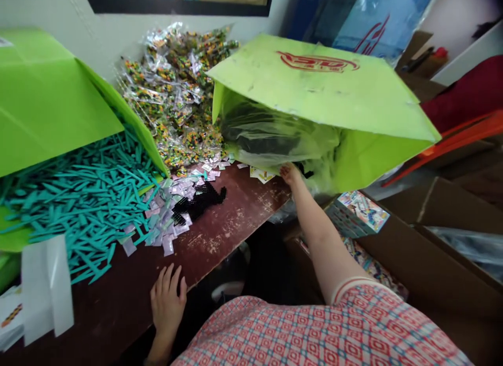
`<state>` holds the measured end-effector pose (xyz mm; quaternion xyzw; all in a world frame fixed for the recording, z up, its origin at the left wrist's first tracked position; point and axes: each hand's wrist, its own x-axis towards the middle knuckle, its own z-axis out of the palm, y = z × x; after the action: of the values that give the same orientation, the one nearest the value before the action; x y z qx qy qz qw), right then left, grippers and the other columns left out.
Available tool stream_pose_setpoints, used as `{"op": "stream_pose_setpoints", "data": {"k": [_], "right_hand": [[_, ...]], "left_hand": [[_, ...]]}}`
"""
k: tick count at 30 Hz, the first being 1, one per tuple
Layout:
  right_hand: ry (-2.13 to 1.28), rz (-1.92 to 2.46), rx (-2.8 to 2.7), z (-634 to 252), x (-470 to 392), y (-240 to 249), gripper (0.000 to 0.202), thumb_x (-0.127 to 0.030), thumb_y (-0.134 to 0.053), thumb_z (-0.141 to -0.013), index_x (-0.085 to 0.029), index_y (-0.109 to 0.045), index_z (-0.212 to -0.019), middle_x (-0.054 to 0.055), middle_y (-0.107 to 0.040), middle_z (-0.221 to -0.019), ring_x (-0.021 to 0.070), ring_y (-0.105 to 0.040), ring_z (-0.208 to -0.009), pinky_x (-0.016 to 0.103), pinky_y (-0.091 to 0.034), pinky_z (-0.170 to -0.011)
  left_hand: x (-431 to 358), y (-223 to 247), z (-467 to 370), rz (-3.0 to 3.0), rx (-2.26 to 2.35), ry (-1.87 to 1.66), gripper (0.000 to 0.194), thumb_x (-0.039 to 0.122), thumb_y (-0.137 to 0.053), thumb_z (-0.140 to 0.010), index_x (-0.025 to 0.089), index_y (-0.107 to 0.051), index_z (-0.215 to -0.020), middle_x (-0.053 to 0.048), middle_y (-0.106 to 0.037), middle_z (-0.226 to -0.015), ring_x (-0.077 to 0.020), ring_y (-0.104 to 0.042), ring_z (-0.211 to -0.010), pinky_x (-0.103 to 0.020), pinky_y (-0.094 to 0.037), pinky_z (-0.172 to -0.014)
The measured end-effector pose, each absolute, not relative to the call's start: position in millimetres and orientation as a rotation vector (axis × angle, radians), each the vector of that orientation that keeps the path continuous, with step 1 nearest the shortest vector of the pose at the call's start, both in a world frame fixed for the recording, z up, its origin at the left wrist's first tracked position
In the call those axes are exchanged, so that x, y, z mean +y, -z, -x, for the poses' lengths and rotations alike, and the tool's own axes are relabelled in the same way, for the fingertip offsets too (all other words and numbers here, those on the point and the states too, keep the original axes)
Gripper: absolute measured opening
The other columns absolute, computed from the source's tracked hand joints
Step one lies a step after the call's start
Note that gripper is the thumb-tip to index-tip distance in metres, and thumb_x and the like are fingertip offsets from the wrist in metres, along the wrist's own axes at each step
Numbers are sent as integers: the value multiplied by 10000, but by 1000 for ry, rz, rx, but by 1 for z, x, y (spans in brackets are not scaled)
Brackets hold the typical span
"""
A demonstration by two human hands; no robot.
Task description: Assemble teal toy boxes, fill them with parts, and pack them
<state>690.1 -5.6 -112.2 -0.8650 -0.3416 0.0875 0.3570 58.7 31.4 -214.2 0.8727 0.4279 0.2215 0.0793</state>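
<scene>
Clear bag (pixel 279 127): It is lying in the mouth of the right lime box (pixel 306 93), its thin film wrinkling, bulging and catching pale highlights.
Bag contents (pixel 267 144): They are showing through as a blackish mass; the film is blurring their shapes, and the box roof is hiding the back.
Right hand (pixel 290 173): It is resting at the bag's lower front, near yellow-and-white cards (pixel 261 175); its fingertips are blurring into the plastic, so I cannot tell whether they are gripping anything.
Left hand (pixel 168 298): It is resting empty at the near edge of the tabletop (pixel 231 214), fingers loosely spread.
Black pieces (pixel 200 201): They are lying in a tangled, ridged heap beside and over pale sachets (pixel 168 244).
Left lime box (pixel 51 104): It is running out of frame, its lid covering part of the teal pieces (pixel 90 203).
</scene>
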Motion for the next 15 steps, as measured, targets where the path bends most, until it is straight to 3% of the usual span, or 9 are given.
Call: {"op": "stream_pose_setpoints", "data": {"k": [5, 10, 15], "right_hand": [[-403, 2240, -740, -676, 16, 123, 371, -407, -669, -1055, -183, -649, -1350, 113, -663, -1339, 229, -690, -1123, 431, -626, -956], [-444, 2212, -807, -591, 31, 159, 402, -421, -659, -1060, -159, -631, -1364, 102, -684, -1276, 220, -698, -1080, 425, -623, -936], [-310, 2148, -1058, -524, 23, 182, 422, -329, -553, -1036, -213, -601, -1439, 148, -698, -1364, 296, -621, -1284, 485, -462, -1170]], "left_hand": [[31, 214, -60, -2599, 1291, -624, 443, 323, -489, -1039, 281, -678, -1438, -143, -693, -1443, -396, -606, -1390, -602, -505, -1057], [32, 217, -58, -2630, 1292, -647, 418, 320, -489, -1041, 298, -699, -1402, -117, -696, -1447, -377, -621, -1379, -576, -519, -1043], [28, 220, -57, -2708, 1319, -661, 389, 298, -484, -1044, 280, -758, -1318, -97, -725, -1415, -328, -656, -1345, -504, -543, -1046]]}}
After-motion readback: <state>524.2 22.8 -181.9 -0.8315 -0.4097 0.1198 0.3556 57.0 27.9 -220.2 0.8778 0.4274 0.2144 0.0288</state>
